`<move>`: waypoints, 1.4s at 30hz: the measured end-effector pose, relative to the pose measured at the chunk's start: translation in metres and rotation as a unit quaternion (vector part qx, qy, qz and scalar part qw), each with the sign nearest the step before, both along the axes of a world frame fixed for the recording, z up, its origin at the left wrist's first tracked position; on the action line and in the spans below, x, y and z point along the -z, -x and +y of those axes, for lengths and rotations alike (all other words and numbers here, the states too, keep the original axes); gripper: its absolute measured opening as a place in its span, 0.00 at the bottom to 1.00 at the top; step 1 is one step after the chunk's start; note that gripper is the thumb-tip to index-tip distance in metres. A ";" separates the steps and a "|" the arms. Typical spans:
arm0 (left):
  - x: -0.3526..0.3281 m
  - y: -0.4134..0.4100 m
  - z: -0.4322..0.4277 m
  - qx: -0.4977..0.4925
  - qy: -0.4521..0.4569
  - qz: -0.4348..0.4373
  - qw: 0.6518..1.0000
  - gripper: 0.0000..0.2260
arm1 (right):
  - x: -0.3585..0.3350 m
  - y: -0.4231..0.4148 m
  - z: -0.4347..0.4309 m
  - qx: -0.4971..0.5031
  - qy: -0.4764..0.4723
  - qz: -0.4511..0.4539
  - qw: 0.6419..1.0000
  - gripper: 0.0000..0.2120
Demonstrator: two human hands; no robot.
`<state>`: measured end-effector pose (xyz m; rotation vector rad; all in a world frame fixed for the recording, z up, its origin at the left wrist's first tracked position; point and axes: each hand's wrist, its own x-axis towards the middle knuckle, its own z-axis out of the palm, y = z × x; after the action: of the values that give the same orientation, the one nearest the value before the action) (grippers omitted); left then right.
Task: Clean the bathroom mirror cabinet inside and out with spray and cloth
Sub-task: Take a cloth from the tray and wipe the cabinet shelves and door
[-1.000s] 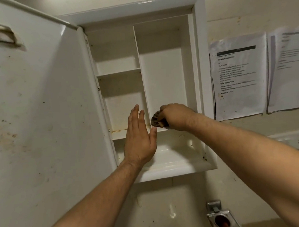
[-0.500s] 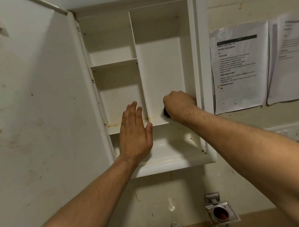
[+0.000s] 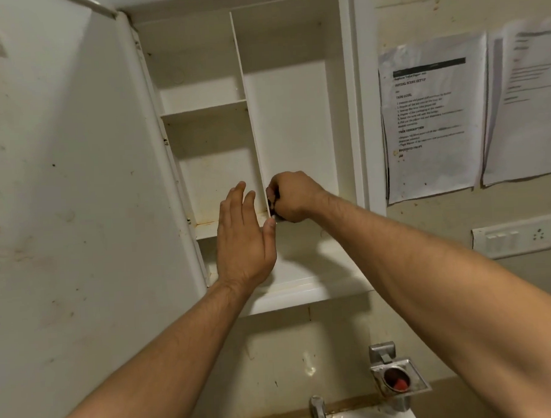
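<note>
- You are working inside the cabinet, whose door is swung wide to the left.
- Your right hand is clenched round the cloth, of which only a dark sliver shows between the fingers. It sits at the floor of the tall right compartment, hard against the divider.
- Your left hand is flat with straight fingers and holds nothing. It lies in front of the lower shelf, its thumb at the foot of the divider. You cannot tell from here whether the palm presses on the shelf edge.
- The spray is not in view.
- By my reading the job is partway. The back walls of both compartments look plain white, but a brownish line runs along the back of the lower shelf.
- The inner face of the door is speckled and smeared, so it looks unwiped. The mirror side is hidden, so the outside probably remains to be done.
- The bottom ledge shows grime along its front lip.
- Room to move: the right compartment is narrow, walled by the divider on the left and the cabinet's side on the right. Strokes there probably have to go up and down.
- The upper shelf caps the left bay, which leaves a short box with tight corners.
- The papers hang just right of the frame, and the tap is below your forearms.
</note>
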<state>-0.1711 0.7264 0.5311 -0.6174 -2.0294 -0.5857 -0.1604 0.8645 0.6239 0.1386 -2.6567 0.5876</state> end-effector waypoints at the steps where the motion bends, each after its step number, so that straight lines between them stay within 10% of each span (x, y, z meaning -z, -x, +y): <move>1: -0.001 0.000 0.001 0.000 -0.004 -0.004 1.000 0.26 | -0.003 -0.002 0.001 -0.006 0.003 -0.011 1.000 0.07; 13: 0.011 0.000 -0.001 0.007 0.010 -0.006 1.000 0.29 | -0.010 -0.054 0.035 -0.134 0.103 -0.042 0.985 0.12; 22: 0.006 -0.001 0.000 0.005 0.022 0.004 1.000 0.30 | -0.011 -0.032 0.046 0.012 0.179 0.247 0.952 0.15; 34: 0.005 0.002 -0.002 -0.058 0.122 0.001 0.991 0.33 | -0.005 -0.003 0.027 -0.062 -0.125 -0.004 0.990 0.15; 42: 0.018 0.018 -0.019 -0.079 0.191 0.028 0.978 0.32 | -0.027 -0.023 0.052 0.109 -0.520 -0.049 0.845 0.11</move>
<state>-0.1890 0.7076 0.5131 -0.6790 -2.1286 -0.0792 -0.1378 0.9164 0.6512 0.1021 -2.7155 -0.9853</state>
